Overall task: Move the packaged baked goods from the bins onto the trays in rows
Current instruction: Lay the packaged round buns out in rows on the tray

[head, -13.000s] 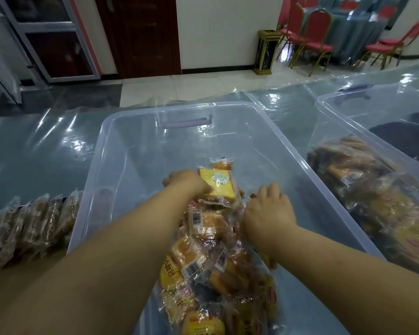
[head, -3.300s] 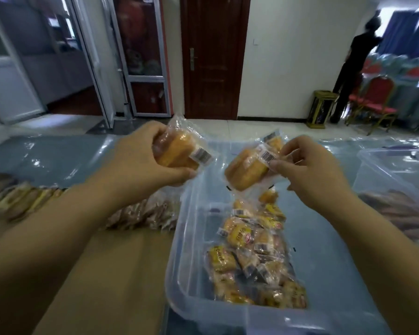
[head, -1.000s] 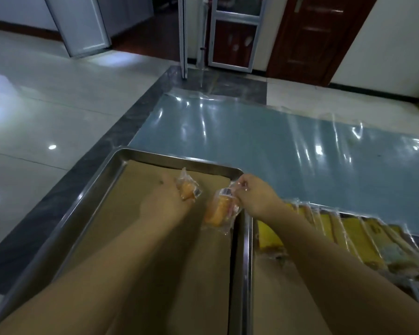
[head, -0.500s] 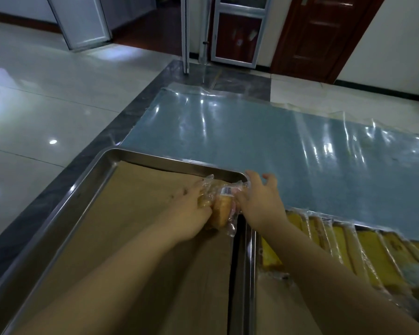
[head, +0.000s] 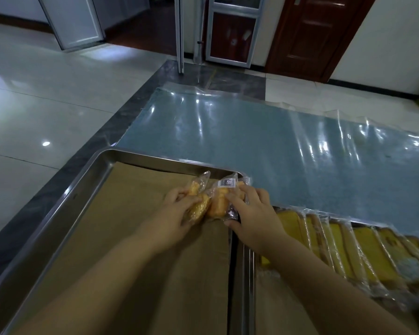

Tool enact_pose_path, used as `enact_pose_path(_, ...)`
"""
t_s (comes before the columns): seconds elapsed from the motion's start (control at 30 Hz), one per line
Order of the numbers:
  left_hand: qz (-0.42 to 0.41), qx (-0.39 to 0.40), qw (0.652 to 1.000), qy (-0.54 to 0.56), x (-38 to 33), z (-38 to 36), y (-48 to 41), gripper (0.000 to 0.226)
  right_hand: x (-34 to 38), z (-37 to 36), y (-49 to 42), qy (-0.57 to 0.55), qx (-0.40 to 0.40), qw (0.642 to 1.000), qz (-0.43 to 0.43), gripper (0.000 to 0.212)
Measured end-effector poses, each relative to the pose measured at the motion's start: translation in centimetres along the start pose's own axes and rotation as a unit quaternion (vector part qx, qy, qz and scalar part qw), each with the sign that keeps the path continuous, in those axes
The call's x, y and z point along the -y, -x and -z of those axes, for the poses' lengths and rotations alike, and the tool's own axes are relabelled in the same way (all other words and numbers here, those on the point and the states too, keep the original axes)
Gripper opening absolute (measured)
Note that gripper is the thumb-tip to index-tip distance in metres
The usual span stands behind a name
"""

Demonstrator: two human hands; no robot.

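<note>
Two clear-wrapped golden bread packets lie side by side in the far right corner of the left steel tray [head: 58, 204], which is lined with brown paper. My left hand [head: 174, 216] grips the left packet [head: 198, 201] from its near side. My right hand [head: 254, 213] holds the right packet [head: 220, 201], which has a barcode label on top, with fingers over it and the thumb at its near end. Both packets rest on the paper and touch each other.
A second tray [head: 248, 274] adjoins on the right, holding a row of several yellow wrapped cake slices [head: 348, 252]. Beyond the trays is a blue table top [head: 252, 131] under shiny plastic film. The tiled floor lies off the table's left edge.
Both hands have lowered the two packets into the tray's far right corner and pushed them together. The right hand's fingers have come down onto its packet.
</note>
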State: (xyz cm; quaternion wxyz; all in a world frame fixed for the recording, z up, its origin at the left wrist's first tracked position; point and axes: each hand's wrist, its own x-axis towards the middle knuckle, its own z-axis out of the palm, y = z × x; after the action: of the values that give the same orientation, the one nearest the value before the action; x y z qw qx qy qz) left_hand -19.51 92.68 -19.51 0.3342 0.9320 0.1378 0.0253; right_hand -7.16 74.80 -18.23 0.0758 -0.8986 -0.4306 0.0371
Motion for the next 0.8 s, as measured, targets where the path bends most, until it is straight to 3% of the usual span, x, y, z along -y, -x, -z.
enact_pose_path(0.23, 0.018, -0.105, 0.985, -0.137, -0.8, -0.9, -3.0, 0.051, 1.3, 0.0, -2.2, 0.02, -0.015, 0.999, -0.036, 0.05)
enact_pose_path(0.47, 0.053, -0.038, 0.991, -0.115, -1.8, 0.1, -0.6, 0.073, 1.7, 3.0, -0.1, -0.012, 0.007, 0.998, -0.053, 0.055)
enact_pose_path(0.8, 0.005, -0.083, 0.992, -0.099, -7.5, 2.5, 8.3, 0.047, 2.5, 9.2, 11.2, -0.043, -0.008, 0.994, -0.103, 0.04)
